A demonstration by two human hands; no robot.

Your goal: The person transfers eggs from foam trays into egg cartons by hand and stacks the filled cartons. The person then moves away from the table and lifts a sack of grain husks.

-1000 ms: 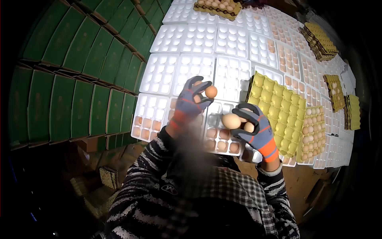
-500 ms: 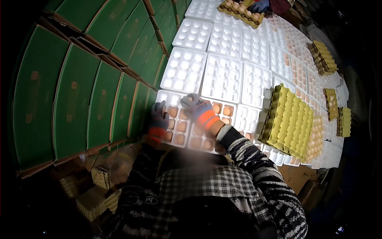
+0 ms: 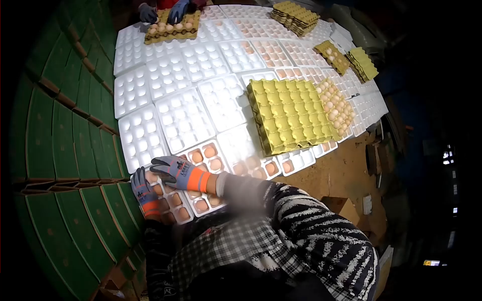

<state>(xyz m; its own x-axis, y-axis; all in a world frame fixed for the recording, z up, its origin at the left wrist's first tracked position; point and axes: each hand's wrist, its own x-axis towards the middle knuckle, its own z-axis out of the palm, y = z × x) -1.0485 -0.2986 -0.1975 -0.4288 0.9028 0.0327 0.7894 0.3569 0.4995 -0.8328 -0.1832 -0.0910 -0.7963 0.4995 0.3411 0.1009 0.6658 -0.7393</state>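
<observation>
Left side: green rectangular cartons with brown edges (image 3: 65,231), stacked in tiers like a wall.
Floor: dusty-looking brown ground (image 3: 311,183).
Right of floor: brown cardboard box (image 3: 341,208); small flat white piece (image 3: 367,204) near it.
Far right: deep shadow, small whitish bright patches (image 3: 448,158), source unclear.
Light: strong, white mid-scene; margins black.

- Left: stacked boxes (image 3: 55,135), beside the trays.
- Near left: the left hand (image 3: 143,190) at a tray's (image 3: 179,206) left edge, the right hand (image 3: 175,171) over it; egg contact is hard to tell.
- Behind them: rows of trays (image 3: 183,120).
- Right: a stack of flats (image 3: 296,113), eggs (image 3: 334,105) just beyond.
- Far left: another person's hands (image 3: 178,11) over a flat (image 3: 170,38).
</observation>
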